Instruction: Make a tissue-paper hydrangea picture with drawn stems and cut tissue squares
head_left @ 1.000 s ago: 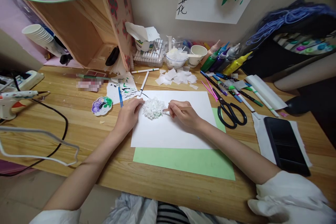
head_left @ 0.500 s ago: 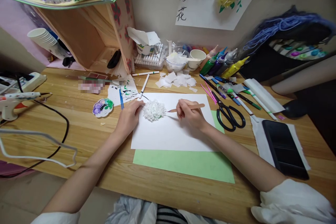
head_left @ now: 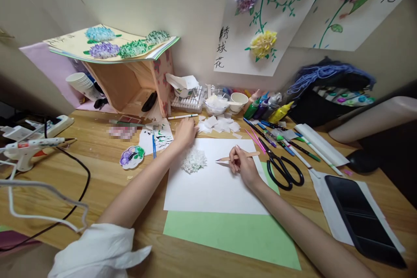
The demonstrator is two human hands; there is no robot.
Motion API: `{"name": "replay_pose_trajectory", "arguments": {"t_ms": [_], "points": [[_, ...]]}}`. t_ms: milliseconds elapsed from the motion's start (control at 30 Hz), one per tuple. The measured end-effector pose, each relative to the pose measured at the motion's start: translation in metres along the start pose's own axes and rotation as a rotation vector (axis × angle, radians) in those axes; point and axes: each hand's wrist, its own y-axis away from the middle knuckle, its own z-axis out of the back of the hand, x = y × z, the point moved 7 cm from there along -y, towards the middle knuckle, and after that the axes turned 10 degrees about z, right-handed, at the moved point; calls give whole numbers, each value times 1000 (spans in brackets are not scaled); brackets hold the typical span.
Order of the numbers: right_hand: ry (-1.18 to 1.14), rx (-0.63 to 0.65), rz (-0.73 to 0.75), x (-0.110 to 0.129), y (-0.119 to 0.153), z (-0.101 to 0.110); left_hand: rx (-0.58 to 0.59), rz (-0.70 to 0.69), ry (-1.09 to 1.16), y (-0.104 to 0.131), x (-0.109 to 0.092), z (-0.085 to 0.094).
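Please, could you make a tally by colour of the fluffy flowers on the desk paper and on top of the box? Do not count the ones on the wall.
White flower: 1
Blue flower: 1
Purple flower: 1
Green flowers: 2
Total: 5

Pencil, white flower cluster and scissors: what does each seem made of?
Pencil: likely wood, matte, going by its tan shaft and sharpened tip.
White flower cluster: probably thin paper, matte, given its ruffled petals.
Scissors: handles likely plastic, smooth and evenly black; blades probably metal, though too dark to confirm.
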Motion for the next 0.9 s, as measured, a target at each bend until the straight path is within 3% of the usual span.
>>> {"name": "replay_pose_trajectory", "arguments": {"t_ms": [100,200,333,500,600,700,767,900], "points": [[-27,-6,-4,-1,0,1,37,45,2,-17,0,-9],[-34,-1,-3,-1,1,1,61,70,22,-20,4,-12],[-34,1,5,0,2,1,27,24,64,-11,4,-1],[-40,9,18,1,3,0,-57,-125,200,27,-3,41],[-49,5,29,3,3,1,59,-191,374,65,-6,58],[-58,3,94,11,8,1,325,-149,434,103,-6,44],[-46,37,151,18,15,-2,411,-83,383,123,-1,28],[100,236,258,30,33,-21,324,-18,193,140,2,7]]}}
